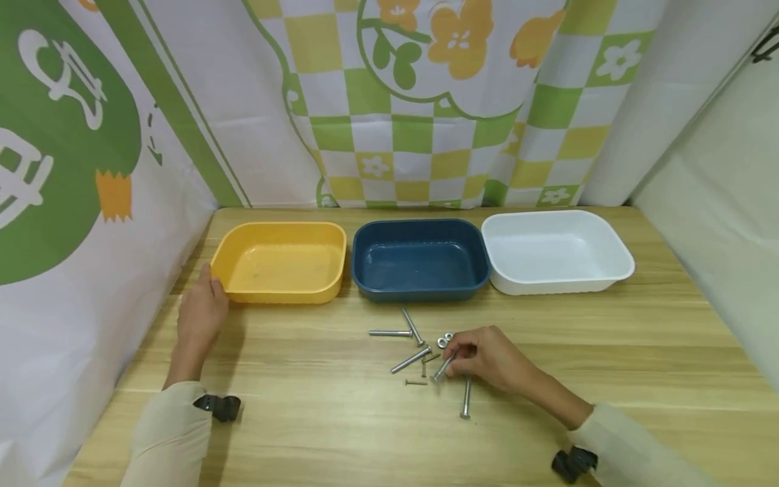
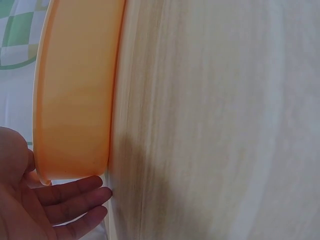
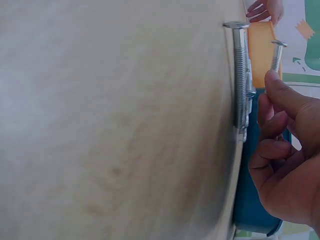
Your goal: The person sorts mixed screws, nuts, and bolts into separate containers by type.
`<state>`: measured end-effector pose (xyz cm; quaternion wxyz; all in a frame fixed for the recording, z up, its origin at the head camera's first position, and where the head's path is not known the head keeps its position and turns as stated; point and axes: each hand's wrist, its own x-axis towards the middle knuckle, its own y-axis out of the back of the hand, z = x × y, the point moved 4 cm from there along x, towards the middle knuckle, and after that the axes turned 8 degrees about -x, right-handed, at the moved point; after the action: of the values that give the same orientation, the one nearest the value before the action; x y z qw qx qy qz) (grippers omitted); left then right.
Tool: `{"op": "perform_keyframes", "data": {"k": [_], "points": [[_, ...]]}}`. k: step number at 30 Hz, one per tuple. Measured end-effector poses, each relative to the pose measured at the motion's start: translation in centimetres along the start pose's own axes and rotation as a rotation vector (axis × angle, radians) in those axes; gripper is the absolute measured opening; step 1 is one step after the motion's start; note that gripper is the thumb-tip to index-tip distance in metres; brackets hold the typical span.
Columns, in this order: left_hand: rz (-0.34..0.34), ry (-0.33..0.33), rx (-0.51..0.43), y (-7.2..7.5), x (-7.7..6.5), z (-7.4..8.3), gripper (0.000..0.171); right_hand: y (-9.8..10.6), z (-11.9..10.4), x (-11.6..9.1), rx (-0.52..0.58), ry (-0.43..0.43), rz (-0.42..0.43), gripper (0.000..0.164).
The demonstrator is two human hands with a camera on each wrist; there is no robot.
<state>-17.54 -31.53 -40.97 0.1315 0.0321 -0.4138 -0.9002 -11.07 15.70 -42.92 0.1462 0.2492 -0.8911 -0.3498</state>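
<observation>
The right hand point(image 1: 489, 357) is pinching a silver bolt point(image 1: 445, 367) between thumb and fingertips, its head slanting away from them just above the wood-grain table point(image 1: 304, 419), where two hex nuts point(image 1: 443, 343), small screws point(image 1: 416, 383) and other bolts point(image 1: 390, 333) are lying nearby. The left hand point(image 1: 203, 308) is gripping the near left corner of the yellow tray point(image 1: 280, 297), its fingers reaching along the outer wall, while the dark blue tray point(image 1: 420, 295) and white tray point(image 1: 554, 287) are standing in a row to the right.

Wood-grain tbl point(image 1: 304, 433) w/ yel. tray point(image 1: 280, 297), blue tray point(image 1: 420, 296), wht tray point(image 1: 554, 287), bolts point(image 1: 410, 360), screws point(image 1: 416, 383) & nuts point(image 1: 442, 343)
</observation>
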Motion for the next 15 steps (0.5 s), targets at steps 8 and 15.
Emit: {"op": "perform_keyframes", "data": {"k": [8, 15], "points": [[0.002, 0.003, -0.006, -0.1, 0.2, -0.4, 0.056, 0.1, -1.1, 1.2, 0.003, -0.025, 0.062, 0.011], [0.001, 0.01, -0.007, -0.1, 0.2, -0.4, 0.056, 0.4, -2.8, 3.0, -0.022, 0.002, 0.092, 0.011]]}}
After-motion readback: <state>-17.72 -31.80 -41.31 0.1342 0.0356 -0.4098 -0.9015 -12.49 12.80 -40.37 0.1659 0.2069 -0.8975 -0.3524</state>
